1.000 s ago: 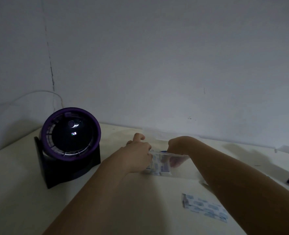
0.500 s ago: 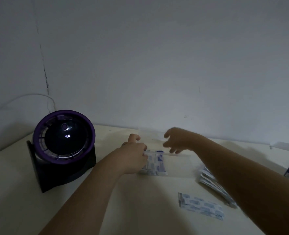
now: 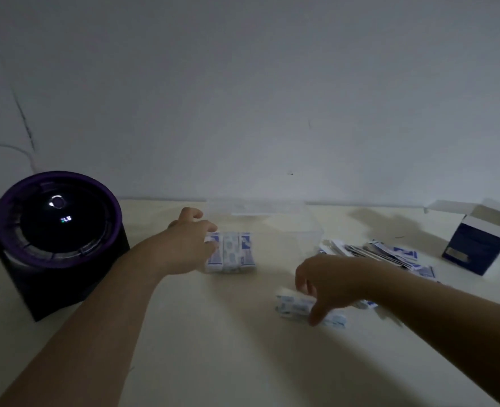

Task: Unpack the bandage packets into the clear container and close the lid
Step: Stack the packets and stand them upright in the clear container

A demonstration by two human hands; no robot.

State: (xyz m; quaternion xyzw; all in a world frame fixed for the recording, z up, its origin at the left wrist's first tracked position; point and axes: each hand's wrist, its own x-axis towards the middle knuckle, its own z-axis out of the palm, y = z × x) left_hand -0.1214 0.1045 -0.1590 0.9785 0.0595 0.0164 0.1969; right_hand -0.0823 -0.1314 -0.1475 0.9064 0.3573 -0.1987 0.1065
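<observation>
Seen from the head camera, the room is dim and the desk is pale. The clear container sits mid-frame close to the wall, with a few bandage packets already lying flat at its left end. Its lid seems to stand open along the back edge, though it is faint and hard to make out. The left hand has its fingers curled at the container's left end, gripping that wall as far as I can tell and steadying it. The right hand, lower right of centre, bends over a loose packet on the desk, pinching it between thumb and fingers, though that spot is blurred. More packets lie in a fanned pile just right of the container, and an opened cardboard box stands at the far right. I'd judge the packets to be very light, thin, limp and slick. They lie flush to the desk, so they are best taken by a short end and tipped up, not pressed flat. The container looks light and stiff, and would likely skid if nudged while unheld. There is open desk in front for the lift, but the container's front wall has to be cleared on the way in. The round black gadget at the left stands well apart.
</observation>
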